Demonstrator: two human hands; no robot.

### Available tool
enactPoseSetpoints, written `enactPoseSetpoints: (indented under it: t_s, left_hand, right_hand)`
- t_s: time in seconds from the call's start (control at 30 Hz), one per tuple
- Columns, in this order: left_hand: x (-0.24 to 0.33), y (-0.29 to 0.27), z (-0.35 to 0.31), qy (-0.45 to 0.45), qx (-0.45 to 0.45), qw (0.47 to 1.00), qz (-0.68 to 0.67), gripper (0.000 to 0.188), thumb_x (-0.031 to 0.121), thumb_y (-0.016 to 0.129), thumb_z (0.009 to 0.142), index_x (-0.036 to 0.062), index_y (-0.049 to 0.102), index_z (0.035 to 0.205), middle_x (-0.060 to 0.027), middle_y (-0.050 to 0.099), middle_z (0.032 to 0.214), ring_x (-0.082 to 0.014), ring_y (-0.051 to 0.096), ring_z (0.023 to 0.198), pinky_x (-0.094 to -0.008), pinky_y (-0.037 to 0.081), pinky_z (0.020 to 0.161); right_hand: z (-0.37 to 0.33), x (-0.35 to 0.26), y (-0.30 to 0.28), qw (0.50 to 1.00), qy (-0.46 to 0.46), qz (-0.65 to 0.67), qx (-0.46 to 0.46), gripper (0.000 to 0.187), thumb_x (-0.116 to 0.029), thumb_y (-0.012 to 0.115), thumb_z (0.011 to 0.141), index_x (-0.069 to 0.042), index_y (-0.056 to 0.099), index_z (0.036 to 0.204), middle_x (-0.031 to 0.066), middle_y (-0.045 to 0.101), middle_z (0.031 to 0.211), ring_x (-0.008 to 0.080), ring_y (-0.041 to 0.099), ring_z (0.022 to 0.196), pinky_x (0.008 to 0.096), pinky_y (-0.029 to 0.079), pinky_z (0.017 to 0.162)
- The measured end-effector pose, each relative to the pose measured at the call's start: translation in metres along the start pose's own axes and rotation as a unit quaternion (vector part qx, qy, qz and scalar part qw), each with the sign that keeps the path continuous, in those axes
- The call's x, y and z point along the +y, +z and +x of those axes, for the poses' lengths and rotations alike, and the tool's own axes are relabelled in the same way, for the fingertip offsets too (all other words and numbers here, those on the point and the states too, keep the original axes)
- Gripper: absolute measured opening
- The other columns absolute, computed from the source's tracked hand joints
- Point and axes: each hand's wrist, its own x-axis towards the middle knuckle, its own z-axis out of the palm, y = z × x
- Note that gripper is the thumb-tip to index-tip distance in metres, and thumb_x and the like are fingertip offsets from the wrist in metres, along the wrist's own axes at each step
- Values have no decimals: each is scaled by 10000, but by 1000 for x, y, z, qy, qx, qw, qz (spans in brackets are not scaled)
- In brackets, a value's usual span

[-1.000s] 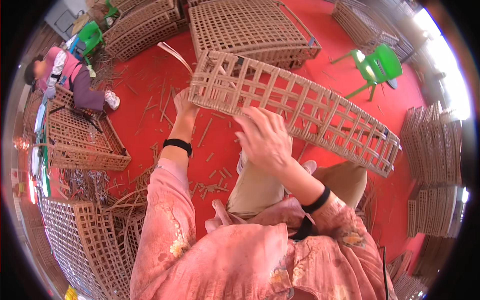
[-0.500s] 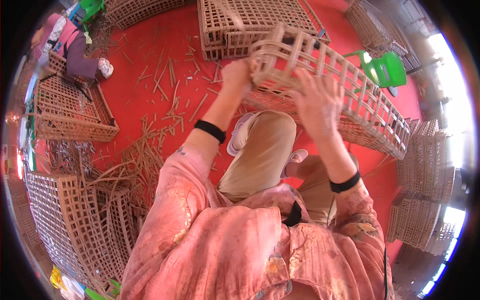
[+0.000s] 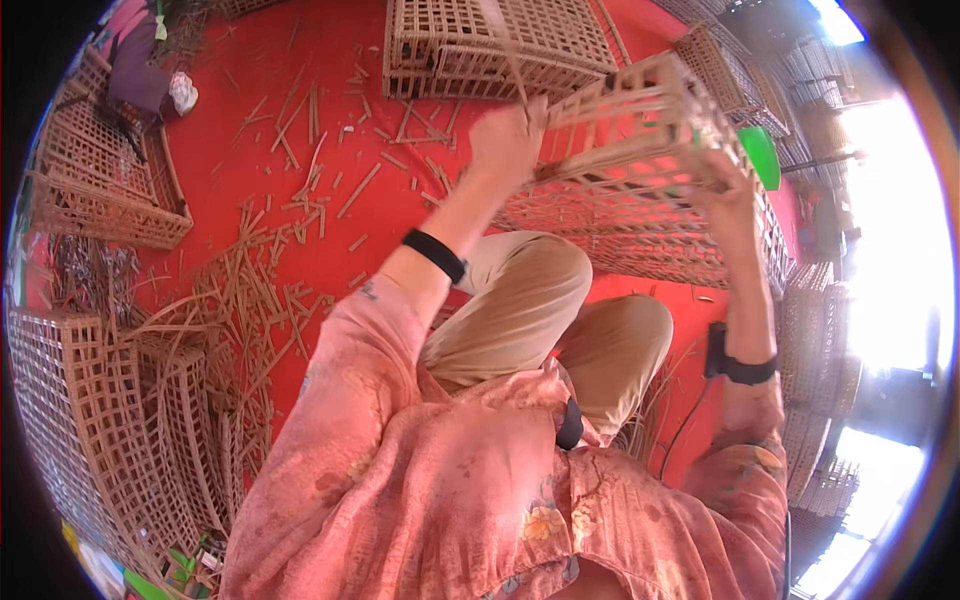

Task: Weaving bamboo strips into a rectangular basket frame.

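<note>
A woven lattice basket (image 3: 620,215) is held tilted above my knees, one open-weave end facing left. My left hand (image 3: 505,142) is closed beside its left end. A thin cane strip (image 3: 513,70) rises from those fingers, its upper part blurred. At the basket's near right edge, my right hand (image 3: 725,185) has its fingers curled round the rim, slightly smeared by motion. Part of the basket's far side is hidden behind its own lattice.
Another woven basket (image 3: 500,50) lies ahead on the red floor. Cut cane pieces (image 3: 250,310) scatter to the left, near stacked baskets (image 3: 90,420). A person's dark-clothed leg (image 3: 140,75) shows at upper left. A green chair (image 3: 760,158) stands behind the held basket; more baskets (image 3: 815,340) stack at right.
The held basket has turned, its end now facing more toward me. My right hand has moved right along it; my left has shifted slightly right. The view has shifted too.
</note>
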Motion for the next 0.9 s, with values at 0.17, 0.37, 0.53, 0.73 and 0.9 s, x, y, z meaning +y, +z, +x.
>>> enactPoseSetpoints:
  t_s: [0.17, 0.37, 0.53, 0.73, 0.9]
  left_hand:
    - [-14, -87, 37, 49, 1, 996, -78, 577, 483, 432, 1014, 43, 690, 744, -215, 650, 665, -420, 652, 634, -533, 518, 617]
    - [-170, -108, -27, -165, -61, 972, 155, 652, 535, 278, 1037, 92, 717, 850, -213, 657, 699, -423, 662, 729, -538, 511, 709]
    - [-235, -42, -70, -174, -45, 967, 178, 682, 547, 253, 1031, 107, 758, 906, -223, 705, 837, -433, 674, 846, -544, 503, 796]
    - [-281, 7, -100, -292, -134, 928, 188, 690, 556, 283, 1021, 50, 747, 949, -226, 715, 961, -419, 677, 954, -533, 510, 852]
    - [-266, 63, -52, -271, -199, 932, 131, 700, 579, 291, 1011, 38, 734, 1042, -254, 686, 1091, -434, 628, 1093, -544, 474, 927]
  right_hand:
    - [-11, -69, -34, 998, -40, -53, -24, 507, 49, 708, 776, 28, 602, 1271, 100, 693, 1108, 141, 659, 987, 286, 535, 863]
    - [-36, -66, -82, 983, 2, -180, 23, 443, -54, 683, 839, -9, 607, 1273, 101, 686, 1106, 159, 659, 975, 304, 532, 845]
    - [-55, -63, -94, 968, 6, -246, 48, 395, -42, 674, 851, -19, 619, 1241, 91, 679, 1086, 158, 648, 988, 315, 530, 838]
    - [-78, -23, -139, 986, 10, -81, 143, 356, -4, 688, 850, -12, 625, 1199, 61, 664, 1059, 147, 620, 987, 332, 543, 843]
    - [-109, -2, -180, 925, 25, -330, 186, 317, -78, 686, 883, -13, 629, 1188, 69, 678, 1031, 144, 635, 934, 305, 543, 794]
